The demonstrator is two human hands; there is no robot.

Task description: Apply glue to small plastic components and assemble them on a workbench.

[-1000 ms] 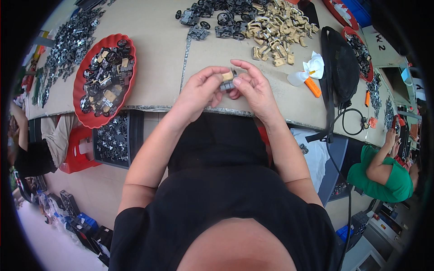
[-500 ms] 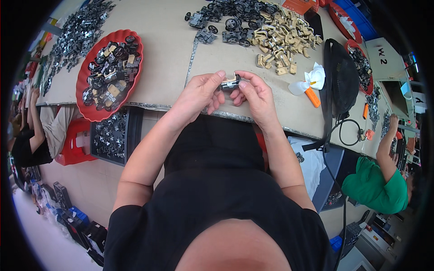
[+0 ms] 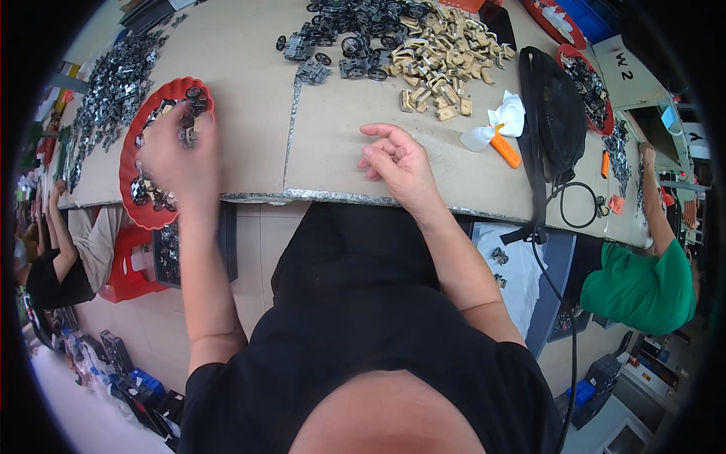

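The left hand is hovering over the red scalloped plastic tray at the left near edge of the table, blurred with motion; its fingers are pinching a small dark assembled part just above the heap of black and tan pieces lying in the tray. The right hand is resting on the matte cardboard tabletop near the middle, holding nothing, fingers loosely curled and the forefinger pointing left. Farther off, a pile of dark wheeled parts is lying beside a pile of tan blocky pieces. To the right, a small white squeeze bottle with an orange cap is lying on its side.
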